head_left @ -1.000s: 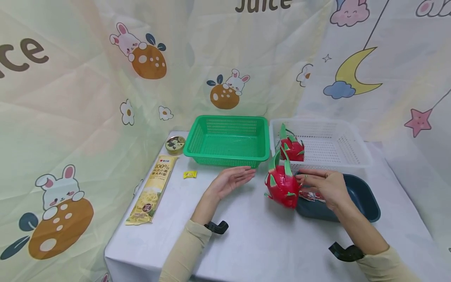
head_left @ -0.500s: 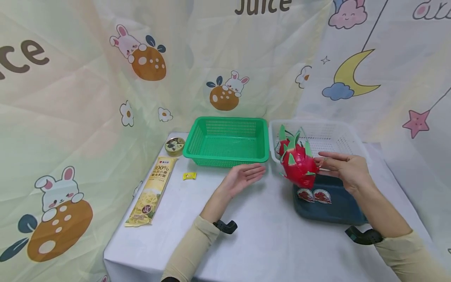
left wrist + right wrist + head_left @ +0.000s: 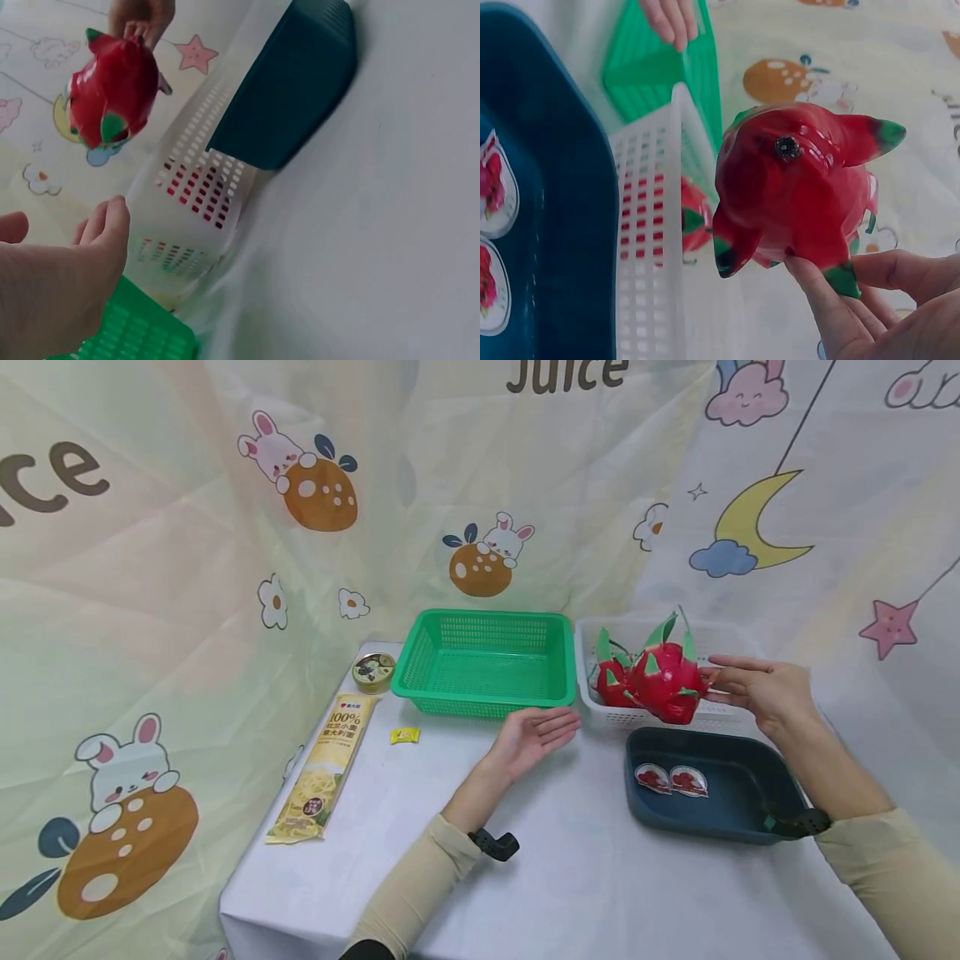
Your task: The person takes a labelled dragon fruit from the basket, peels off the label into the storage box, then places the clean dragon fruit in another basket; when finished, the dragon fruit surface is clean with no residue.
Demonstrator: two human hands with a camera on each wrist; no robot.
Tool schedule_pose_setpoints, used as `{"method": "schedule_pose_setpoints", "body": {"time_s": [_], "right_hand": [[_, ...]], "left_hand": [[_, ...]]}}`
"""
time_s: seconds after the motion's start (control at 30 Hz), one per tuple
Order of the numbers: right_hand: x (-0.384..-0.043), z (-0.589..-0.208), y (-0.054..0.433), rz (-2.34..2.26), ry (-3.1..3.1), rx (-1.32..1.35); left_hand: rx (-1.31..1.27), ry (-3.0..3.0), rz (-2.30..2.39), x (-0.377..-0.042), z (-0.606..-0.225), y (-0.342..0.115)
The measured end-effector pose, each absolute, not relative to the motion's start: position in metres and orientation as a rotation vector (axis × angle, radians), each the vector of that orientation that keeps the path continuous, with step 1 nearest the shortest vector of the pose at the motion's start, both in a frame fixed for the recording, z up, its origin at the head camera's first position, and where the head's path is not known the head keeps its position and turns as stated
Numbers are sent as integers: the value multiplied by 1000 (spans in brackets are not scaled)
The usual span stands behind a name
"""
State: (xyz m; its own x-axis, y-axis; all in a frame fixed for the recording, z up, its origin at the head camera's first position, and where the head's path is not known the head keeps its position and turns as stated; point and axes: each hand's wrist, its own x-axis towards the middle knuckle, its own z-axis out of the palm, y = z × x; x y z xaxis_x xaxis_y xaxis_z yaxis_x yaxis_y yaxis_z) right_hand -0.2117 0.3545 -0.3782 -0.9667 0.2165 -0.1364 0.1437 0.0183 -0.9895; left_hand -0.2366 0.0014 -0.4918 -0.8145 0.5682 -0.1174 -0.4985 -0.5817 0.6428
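Note:
My right hand (image 3: 776,695) pinches a red dragon fruit (image 3: 670,683) with green-tipped scales by its side. In the right wrist view, thumb and fingers grip one scale of that dragon fruit (image 3: 791,184). It is held up over the white basket (image 3: 617,718), apart from the wall in both wrist views. A second dragon fruit (image 3: 612,685) lies in the basket's left part, partly hidden behind the held one. My left hand (image 3: 531,742) is held palm up with straight fingers, holding nothing, just before the green basket (image 3: 483,703).
A dark blue tray (image 3: 705,827) with two round dragon-fruit stickers (image 3: 688,781) stands before the white basket. On the left are a yellow noodle packet (image 3: 322,768), a round tin (image 3: 373,672) and a small yellow-wrapped piece (image 3: 405,735). Printed cloth hangs behind.
My right hand has lifted the dragon fruit from beside the blue tray, back and right to over the white basket. My left hand has shifted a little to the right.

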Motion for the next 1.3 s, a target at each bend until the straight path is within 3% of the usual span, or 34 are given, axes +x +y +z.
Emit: {"method": "schedule_pose_setpoints", "body": {"time_s": [0.73, 1.3], "right_hand": [[-263, -389, 404, 1932, -2297, -611], [-287, -415, 421, 1759, -2603, -486]], "left_hand": [[-85, 811, 2441, -232, -494, 48], [-212, 715, 2556, -238, -499, 66]]}}
